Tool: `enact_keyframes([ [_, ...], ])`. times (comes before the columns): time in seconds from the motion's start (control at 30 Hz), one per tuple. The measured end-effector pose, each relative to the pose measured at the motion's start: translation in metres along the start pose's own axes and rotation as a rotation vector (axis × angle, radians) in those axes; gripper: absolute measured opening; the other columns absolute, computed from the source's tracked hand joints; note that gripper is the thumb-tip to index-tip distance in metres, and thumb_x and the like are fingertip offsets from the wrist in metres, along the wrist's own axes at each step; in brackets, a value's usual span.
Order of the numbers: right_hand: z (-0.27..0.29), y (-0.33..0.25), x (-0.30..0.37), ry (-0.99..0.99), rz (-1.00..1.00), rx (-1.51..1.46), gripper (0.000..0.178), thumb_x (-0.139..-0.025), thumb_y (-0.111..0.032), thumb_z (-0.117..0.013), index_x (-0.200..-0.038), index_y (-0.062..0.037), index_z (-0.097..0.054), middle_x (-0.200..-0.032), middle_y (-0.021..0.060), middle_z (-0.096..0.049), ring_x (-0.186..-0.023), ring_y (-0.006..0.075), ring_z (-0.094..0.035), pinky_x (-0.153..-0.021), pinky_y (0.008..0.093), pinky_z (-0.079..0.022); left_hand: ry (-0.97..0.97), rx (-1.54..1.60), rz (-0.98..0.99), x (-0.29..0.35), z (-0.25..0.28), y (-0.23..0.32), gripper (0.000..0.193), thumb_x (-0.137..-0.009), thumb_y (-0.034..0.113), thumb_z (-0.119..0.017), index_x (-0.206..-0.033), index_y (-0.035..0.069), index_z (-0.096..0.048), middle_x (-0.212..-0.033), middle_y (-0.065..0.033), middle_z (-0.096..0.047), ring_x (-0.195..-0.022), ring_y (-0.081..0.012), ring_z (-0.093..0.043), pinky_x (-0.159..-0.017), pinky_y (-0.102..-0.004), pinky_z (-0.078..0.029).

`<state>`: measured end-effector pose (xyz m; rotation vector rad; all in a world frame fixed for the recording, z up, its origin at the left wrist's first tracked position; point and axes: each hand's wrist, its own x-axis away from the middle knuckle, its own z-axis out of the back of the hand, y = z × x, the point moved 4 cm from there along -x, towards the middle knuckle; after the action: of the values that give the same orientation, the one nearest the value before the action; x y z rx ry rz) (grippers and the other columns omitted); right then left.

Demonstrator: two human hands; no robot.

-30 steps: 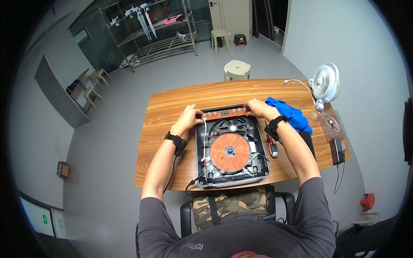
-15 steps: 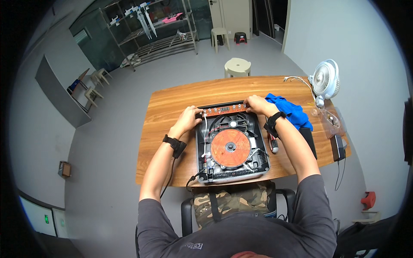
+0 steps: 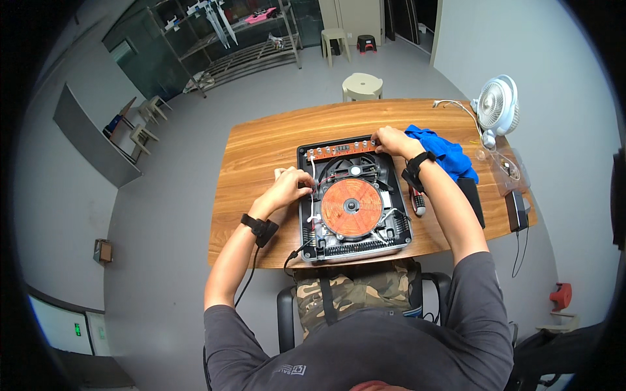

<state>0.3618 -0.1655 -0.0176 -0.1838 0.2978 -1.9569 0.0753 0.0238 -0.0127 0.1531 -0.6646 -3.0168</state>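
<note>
I see the induction cooker (image 3: 352,205) already opened, coil exposed; my left hand (image 3: 290,186) pinches wiring at nine o'clock, my right hand (image 3: 391,139) grips the control board (image 3: 342,149) at twelve.

Copper, black and blue on brown wood

Between the hands, the opened cooker (image 3: 352,202) has a black housing with a copper-orange coil disc (image 3: 351,207) and, by the right hand (image 3: 391,139), a reddish-brown circuit strip (image 3: 340,150); white wires (image 3: 313,189) run beside the left hand (image 3: 289,185). Both wrists wear black bands. A bright blue cloth (image 3: 443,151) lies just right of the right hand, a white fan (image 3: 498,108) beyond it. The table (image 3: 261,156) is streaked warm brown wood; the trousers (image 3: 355,292) are green-brown camouflage.
</note>
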Motion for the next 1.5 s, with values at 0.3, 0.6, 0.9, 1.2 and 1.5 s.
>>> enact_keyframes([
  [0.3, -0.001, 0.004, -0.001, 0.007, -0.006, -0.036, 0.041, -0.079, -0.014, -0.081, -0.117, -0.0009, -0.071, -0.104, 0.0223, -0.073, -0.099, 0.0376, -0.07, -0.087, 0.0438, -0.056, 0.005, -0.079, -0.07, -0.002, -0.011, -0.004, 0.01, -0.082, 0.023, -0.081, -0.089, 0.016, -0.078, -0.088, -0.0024, -0.072, -0.096, -0.0233, -0.062, -0.096, -0.0441, -0.03],
  [0.6, -0.001, 0.003, -0.001, 0.003, -0.023, -0.048, 0.042, -0.079, -0.014, -0.082, -0.117, -0.0008, -0.071, -0.105, 0.0219, -0.073, -0.1, 0.0368, -0.07, -0.089, 0.0432, -0.055, 0.029, -0.048, -0.04, 0.004, -0.013, 0.002, 0.01, -0.082, 0.021, -0.081, -0.084, 0.014, -0.074, -0.087, -0.002, -0.071, -0.095, -0.0223, -0.063, -0.095, -0.0427, -0.03],
  [0.9, -0.003, 0.004, -0.004, -0.003, -0.007, -0.025, 0.041, -0.079, -0.01, -0.081, -0.118, -0.001, -0.071, -0.105, 0.0182, -0.075, -0.1, 0.0334, -0.072, -0.088, 0.0413, -0.057, -0.131, 0.091, -0.129, 0.04, -0.003, 0.033, 0.017, -0.082, 0.028, -0.078, -0.087, 0.012, -0.074, -0.09, -0.0024, -0.069, -0.095, -0.0206, -0.062, -0.094, -0.04, -0.033],
  [1.2, -0.004, 0.008, -0.007, -0.001, 0.061, -0.013, 0.043, -0.078, -0.012, -0.082, -0.117, 0.0008, -0.071, -0.102, 0.0224, -0.073, -0.099, 0.0376, -0.07, -0.086, 0.0437, -0.056, -0.054, 0.058, -0.138, 0.05, -0.017, 0.032, 0.013, -0.082, 0.025, -0.08, -0.086, 0.014, -0.076, -0.087, -0.002, -0.067, -0.096, -0.0198, -0.06, -0.095, -0.0388, -0.029],
  [1.5, -0.001, 0.006, -0.008, -0.046, 0.058, -0.064, 0.044, -0.079, -0.008, -0.081, -0.12, 0.0023, -0.069, -0.109, 0.0227, -0.073, -0.103, 0.0346, -0.071, -0.089, 0.0396, -0.057, 0.05, 0.062, -0.098, 0.051, -0.026, 0.029, 0.012, -0.081, 0.022, -0.076, -0.077, 0.011, -0.072, -0.079, -0.0009, -0.068, -0.086, -0.0195, -0.063, -0.096, -0.0424, -0.032],
])
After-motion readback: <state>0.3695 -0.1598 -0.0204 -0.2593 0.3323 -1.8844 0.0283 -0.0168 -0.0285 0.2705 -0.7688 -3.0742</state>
